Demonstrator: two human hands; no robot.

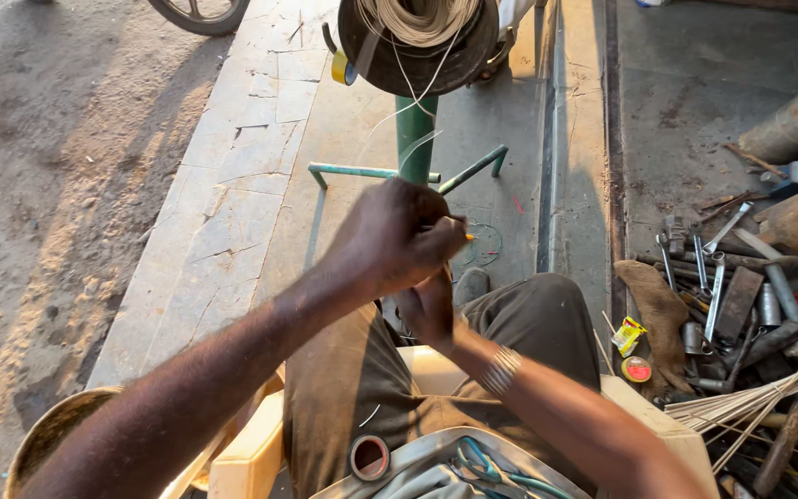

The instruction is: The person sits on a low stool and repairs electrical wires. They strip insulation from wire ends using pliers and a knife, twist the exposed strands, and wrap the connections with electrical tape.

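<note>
A thin wire from the spool is pinched in the left hand — right hand beneath, grip not discernible — before the green stand; tools lie rightward.

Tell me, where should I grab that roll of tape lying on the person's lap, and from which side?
Take the roll of tape by its outer rim, coming straight down from above. It lies flat on the lap with its round hole facing up, so fingers can pinch across the ring or hook into the hole. Both hands, left and right, are busy further forward with thin wire.
</note>
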